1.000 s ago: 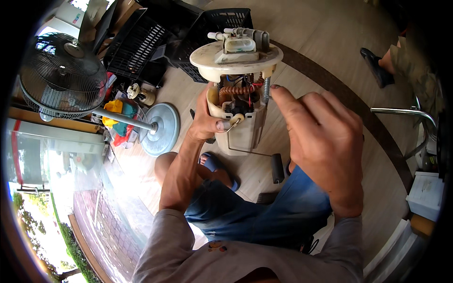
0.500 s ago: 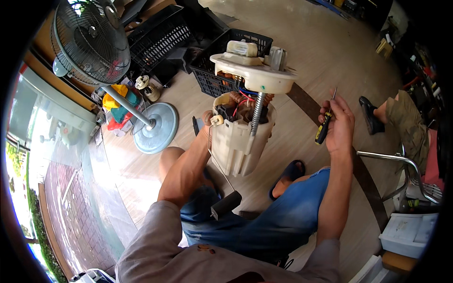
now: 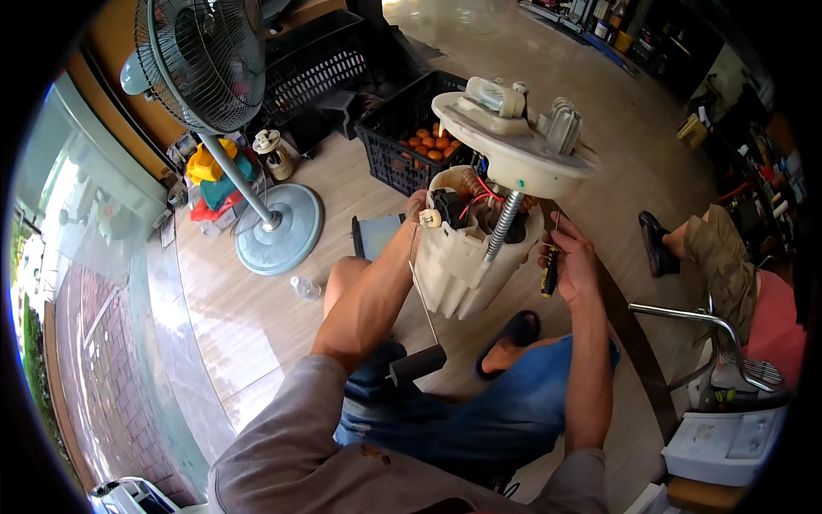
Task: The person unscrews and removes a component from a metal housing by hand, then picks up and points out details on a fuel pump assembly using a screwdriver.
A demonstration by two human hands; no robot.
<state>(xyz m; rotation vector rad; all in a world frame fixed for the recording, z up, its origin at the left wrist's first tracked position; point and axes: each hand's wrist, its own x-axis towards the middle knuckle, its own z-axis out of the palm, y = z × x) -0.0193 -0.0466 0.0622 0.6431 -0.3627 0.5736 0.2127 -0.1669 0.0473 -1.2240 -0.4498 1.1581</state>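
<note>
My left hand (image 3: 417,208) grips the left side of a white plastic fuel pump module (image 3: 467,265) and holds it up over my lap, a little tilted. Its round top flange (image 3: 514,150) stands apart from the cup, joined by a spring-wrapped rod (image 3: 505,224) and red and blue wires. From the cup's left side a thin wire arm runs down to a black float (image 3: 417,364). My right hand (image 3: 572,261) is closed on a small black and yellow screwdriver (image 3: 550,272), its tip up, close to the cup's right side. Most of my left fingers are hidden behind the cup.
A grey standing fan (image 3: 278,230) is at the left. Beyond the module sits a black crate (image 3: 398,167) with oranges. Another pump module (image 3: 272,154) stands near the fan. A clear bottle (image 3: 305,288) lies on the floor. At right are a person's leg (image 3: 698,244) and a metal-framed chair (image 3: 685,313).
The view has shifted, and the module now appears farther right. My right hand has come closer to the cup with the screwdriver. The oranges in the crate now show more.
</note>
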